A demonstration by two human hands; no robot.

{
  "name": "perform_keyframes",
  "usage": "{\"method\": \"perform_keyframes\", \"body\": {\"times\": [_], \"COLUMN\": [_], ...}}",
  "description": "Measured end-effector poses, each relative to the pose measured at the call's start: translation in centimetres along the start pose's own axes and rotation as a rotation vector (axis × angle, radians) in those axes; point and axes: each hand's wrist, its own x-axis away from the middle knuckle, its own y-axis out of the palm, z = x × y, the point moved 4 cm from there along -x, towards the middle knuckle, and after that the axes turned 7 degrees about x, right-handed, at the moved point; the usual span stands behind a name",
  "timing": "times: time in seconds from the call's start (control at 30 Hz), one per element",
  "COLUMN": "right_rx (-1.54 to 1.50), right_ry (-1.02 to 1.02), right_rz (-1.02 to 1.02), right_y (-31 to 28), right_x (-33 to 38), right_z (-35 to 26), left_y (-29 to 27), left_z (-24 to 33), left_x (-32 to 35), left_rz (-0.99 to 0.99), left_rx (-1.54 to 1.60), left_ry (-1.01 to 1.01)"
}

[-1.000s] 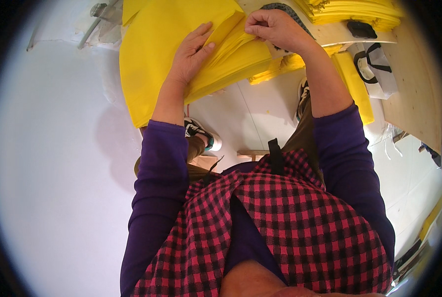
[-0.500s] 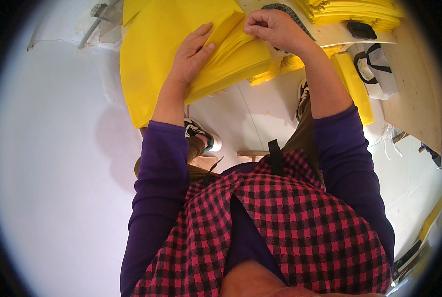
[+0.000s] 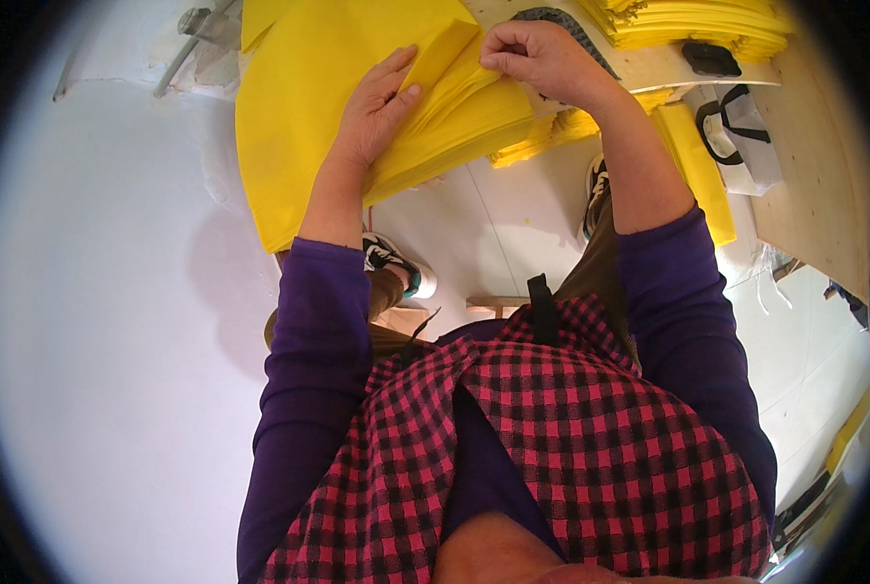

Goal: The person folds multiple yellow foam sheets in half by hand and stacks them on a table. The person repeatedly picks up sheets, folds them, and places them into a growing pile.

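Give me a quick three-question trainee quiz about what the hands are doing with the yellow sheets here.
1. True or false: the left hand lies flat with its palm on the yellow sheet stack.
2. Which hand pinches a folded edge of a sheet? A) left hand B) right hand C) neither
3. Fill in: a second pile of yellow sheets sits at the upper ____ of the picture.

Key
1. True: its fingers are spread and pressed on the stack.
2. B: the right hand's fingers are closed on the fold at the top of the stack.
3. Right, on the wooden board.
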Motion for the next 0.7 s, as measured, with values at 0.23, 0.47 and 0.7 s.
{"method": "perform_keyframes", "body": {"times": [0.23, 0.47, 0.7], "right_rx": [-0.002, 0.010, -0.014], "right_ry": [-0.014, -0.010, -0.043], "right_rz": [-0.001, 0.026, 0.074], "right_y": [-0.07, -0.11, 0.15], "right_x": [0.05, 0.05, -0.19], "right_z": [-0.03, -0.17, -0.07], "left_y": [-0.07, -0.01, -0.03], "left_z": [-0.03, 0.11, 0.02], "left_x": [-0.06, -0.13, -0.07], "left_rz": [-0.005, -0.002, -0.010], "left_rx": [-0.029, -0.013, -0.019], "left_ry": [0.023, 0.026, 0.034]}}
